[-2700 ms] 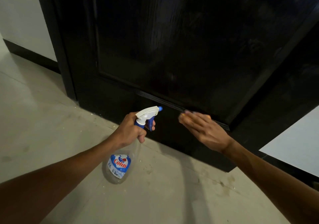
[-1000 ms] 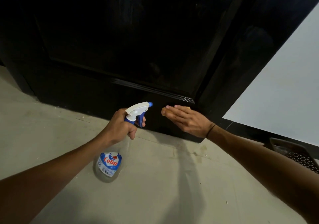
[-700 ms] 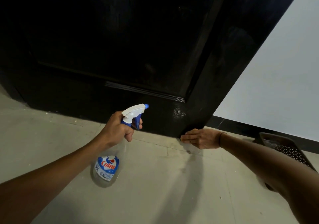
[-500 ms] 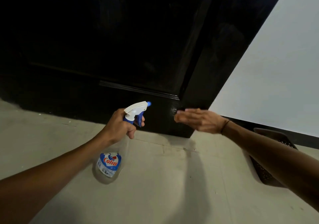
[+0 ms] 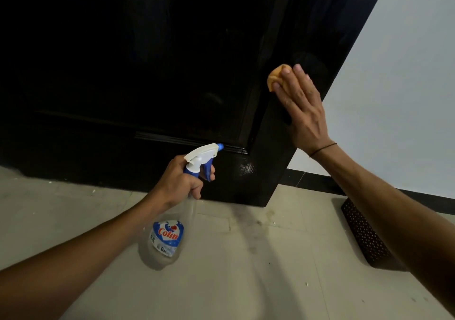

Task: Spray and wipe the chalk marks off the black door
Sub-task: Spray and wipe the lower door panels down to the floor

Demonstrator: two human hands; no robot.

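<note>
Since half a second ago my right hand (image 5: 299, 105) has risen from low beside the door's bottom corner to a higher spot on the door's right-hand stile, and the orange cloth (image 5: 277, 76) now shows under my fingertips. The view has shifted little; the spray bottle (image 5: 172, 221) sits in much the same place in it.

The black door (image 5: 147, 61) fills the upper left of the view, its bottom edge just above the floor (image 5: 246, 270). I can make out no chalk marks on the dark surface in this light. A glossy patch shows near the lower right corner of the door.

My right hand lies flat against the stile, fingers straight and together, pressing the cloth onto the door; the cloth peeks out past the fingertips at the upper left. A thin dark band (image 5: 322, 149) circles that wrist.

My left hand (image 5: 179, 184) is curled round the neck of the bottle, one finger at the blue trigger. The white nozzle with its blue tip points up and right toward the door's lower rail. The clear bottle hangs below my fist, blue label facing me, off the floor.

The floor is pale and carries small white specks and a smudged stain near the door's corner. A white wall (image 5: 394, 85) with a dark skirting stands to the right. A dark perforated basket (image 5: 364, 233) lies on the floor beside my right forearm.
</note>
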